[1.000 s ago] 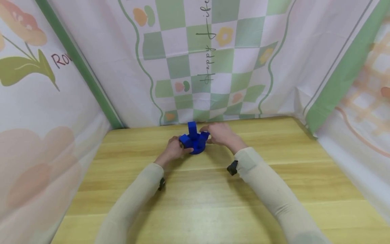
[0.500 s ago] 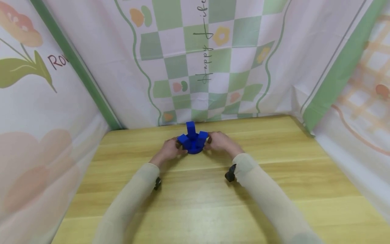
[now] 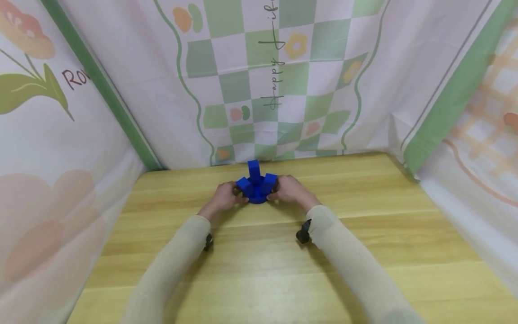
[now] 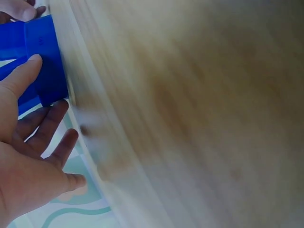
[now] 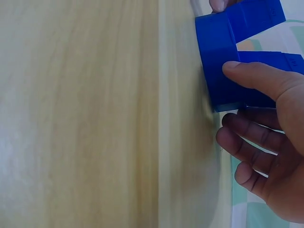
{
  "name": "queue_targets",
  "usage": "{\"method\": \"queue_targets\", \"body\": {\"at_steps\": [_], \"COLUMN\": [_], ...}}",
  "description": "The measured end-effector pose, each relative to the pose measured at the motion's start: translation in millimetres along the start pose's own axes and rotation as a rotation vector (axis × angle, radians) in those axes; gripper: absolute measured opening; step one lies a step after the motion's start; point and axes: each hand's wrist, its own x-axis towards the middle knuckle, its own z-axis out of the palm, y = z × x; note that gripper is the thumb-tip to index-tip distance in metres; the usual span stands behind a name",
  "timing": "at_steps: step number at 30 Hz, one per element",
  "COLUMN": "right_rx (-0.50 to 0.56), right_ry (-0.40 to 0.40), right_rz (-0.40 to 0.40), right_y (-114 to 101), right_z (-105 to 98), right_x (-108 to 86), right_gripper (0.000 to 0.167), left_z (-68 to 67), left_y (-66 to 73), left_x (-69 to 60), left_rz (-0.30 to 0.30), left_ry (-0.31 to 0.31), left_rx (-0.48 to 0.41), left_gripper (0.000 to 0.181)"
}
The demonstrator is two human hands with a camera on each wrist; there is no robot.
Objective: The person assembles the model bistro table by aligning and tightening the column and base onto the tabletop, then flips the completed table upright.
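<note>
A blue piece with a round base and three blocky prongs (image 3: 254,171) stands at the far side of the wooden table, near the back cloth. My left hand (image 3: 226,196) holds its base from the left. In the left wrist view, that hand's thumb (image 4: 29,71) presses the blue wall, with fingers at the far side. From the right, my right hand (image 3: 290,188) grips the same base. The right wrist view shows the right thumb (image 5: 247,71) flat on the round blue base (image 5: 216,47), other fingers loosely bent beside it.
The wooden table (image 3: 259,270) stretches toward me. A checked cloth (image 3: 267,85) hangs right behind the blue piece, with printed cloths on the left (image 3: 60,189) and right (image 3: 477,148). Dark wrist devices sit at both sleeves, such as the right one (image 3: 303,231).
My right hand has come down from the top of the right prong to the side of the base. The left hand has shifted slightly outward, still at the base. The view has tilted slightly.
</note>
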Motion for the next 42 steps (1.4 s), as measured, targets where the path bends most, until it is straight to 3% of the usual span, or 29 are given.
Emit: {"method": "queue_targets", "body": {"at_steps": [7, 16, 29, 36, 42], "right_rx": [0.061, 0.158, 0.229, 0.273, 0.277], "right_ry": [-0.010, -0.005, 0.003, 0.021, 0.028], "right_rz": [0.001, -0.030, -0.063, -0.097, -0.100], "right_y": [0, 6, 8, 7, 8], "right_z": [-3, -10, -16, -18, -18], "right_x": [-0.9, 0.1, -1.5, -2.3, -3.0], "right_gripper": [0.044, 0.044, 0.043, 0.035, 0.030], "left_z": [-1.9, -12.0, -14.4, -17.2, -17.9], "left_y": [1.5, 8.7, 3.4, 4.9, 5.2], "left_x": [-1.3, -6.6, -6.4, -7.6, -7.3], "left_rz": [0.008, -0.004, 0.050, 0.065, 0.073], "left_ry": [-0.004, -0.026, 0.016, 0.022, 0.043], "left_rx": [-0.039, -0.177, -0.186, -0.209, -0.166], "left_gripper": [0.041, 0.052, 0.053, 0.054, 0.058]}}
